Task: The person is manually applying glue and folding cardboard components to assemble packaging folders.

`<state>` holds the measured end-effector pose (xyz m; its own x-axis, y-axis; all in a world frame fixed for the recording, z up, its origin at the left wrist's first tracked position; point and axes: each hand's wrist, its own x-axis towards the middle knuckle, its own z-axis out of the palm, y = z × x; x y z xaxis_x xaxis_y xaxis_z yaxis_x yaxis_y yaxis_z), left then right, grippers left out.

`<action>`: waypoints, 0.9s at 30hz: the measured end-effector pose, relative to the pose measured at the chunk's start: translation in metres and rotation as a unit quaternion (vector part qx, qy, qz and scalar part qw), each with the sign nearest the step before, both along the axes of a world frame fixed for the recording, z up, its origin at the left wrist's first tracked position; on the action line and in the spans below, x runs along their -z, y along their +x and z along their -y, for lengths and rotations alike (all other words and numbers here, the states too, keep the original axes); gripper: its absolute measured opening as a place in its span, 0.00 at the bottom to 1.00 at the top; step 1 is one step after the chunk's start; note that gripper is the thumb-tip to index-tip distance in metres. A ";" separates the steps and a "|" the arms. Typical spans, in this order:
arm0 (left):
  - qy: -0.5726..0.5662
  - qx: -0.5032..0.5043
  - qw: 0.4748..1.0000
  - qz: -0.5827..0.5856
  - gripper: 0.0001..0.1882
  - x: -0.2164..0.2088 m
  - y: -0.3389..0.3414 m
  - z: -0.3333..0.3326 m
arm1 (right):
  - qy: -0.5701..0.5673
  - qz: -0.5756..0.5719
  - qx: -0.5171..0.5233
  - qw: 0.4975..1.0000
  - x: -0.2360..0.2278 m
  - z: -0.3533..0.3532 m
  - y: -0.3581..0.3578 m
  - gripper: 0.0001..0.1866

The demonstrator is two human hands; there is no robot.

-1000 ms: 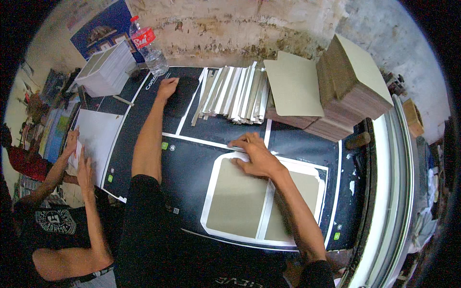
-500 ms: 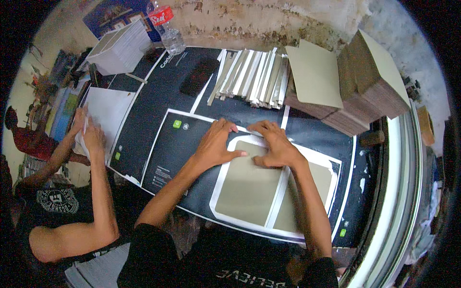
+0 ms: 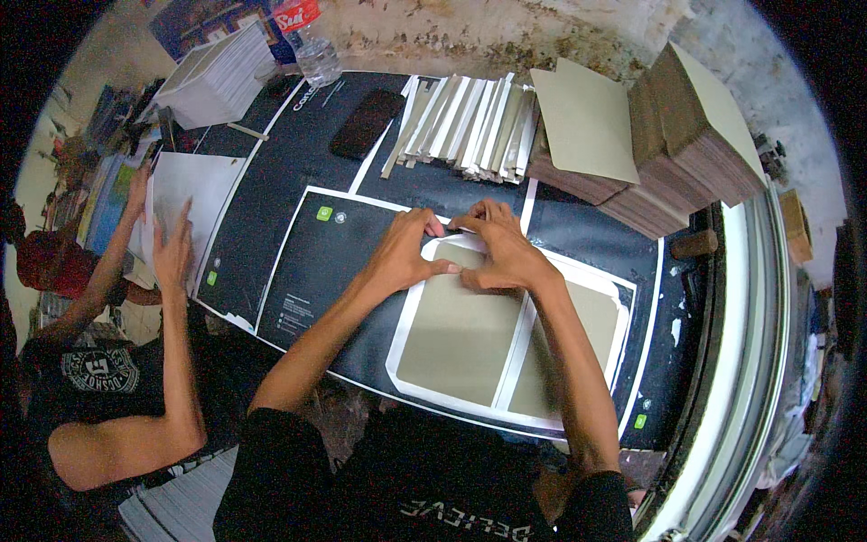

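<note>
A book cover lies before me: two grey boards [image 3: 456, 339] on a white-edged sheet, parted by a white strip [image 3: 511, 348]. At its far edge, near the left board's corner, my left hand [image 3: 408, 253] has its fingers curled on the paper border and its thumb on the board. Close beside it, my right hand [image 3: 502, 253] bends its fingers over the same edge, with its thumb tucked toward the board. Both hands look closed on that edge; the fold under the right fingers is partly hidden.
Narrow board and paper strips [image 3: 465, 126] lie behind the cover, beside a dark phone [image 3: 367, 125]. Stacked grey boards [image 3: 686, 135] stand far right, a paper block [image 3: 212, 86] and a bottle [image 3: 316, 56] far left. At left a co-worker's hands touch a white sheet [image 3: 194, 185].
My right hand has shifted slightly left, closer to my left hand, along the cover's far edge. The co-worker's nearer hand now has its fingers spread on the white sheet. The view has tilted a little.
</note>
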<state>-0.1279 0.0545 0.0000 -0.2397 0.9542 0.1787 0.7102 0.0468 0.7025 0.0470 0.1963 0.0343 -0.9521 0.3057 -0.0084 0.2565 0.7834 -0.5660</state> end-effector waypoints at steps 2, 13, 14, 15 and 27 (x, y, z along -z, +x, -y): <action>0.004 0.007 1.000 0.004 0.31 -0.002 -0.001 0.000 | -0.003 0.023 -0.009 1.000 -0.001 -0.004 -0.007 0.40; 0.001 0.022 0.992 0.128 0.22 0.001 -0.017 -0.004 | -0.022 -0.038 -0.060 0.997 0.017 -0.022 -0.025 0.16; 0.000 0.016 0.990 0.143 0.23 -0.001 -0.016 -0.003 | -0.032 -0.052 -0.054 0.997 0.019 -0.022 -0.026 0.15; -0.002 0.010 0.987 0.158 0.24 -0.002 -0.015 -0.003 | -0.042 -0.066 -0.049 0.996 0.020 -0.021 -0.027 0.13; 0.054 0.028 0.988 0.144 0.28 -0.004 -0.012 0.005 | -0.094 -0.041 0.032 0.994 0.005 -0.010 -0.031 0.14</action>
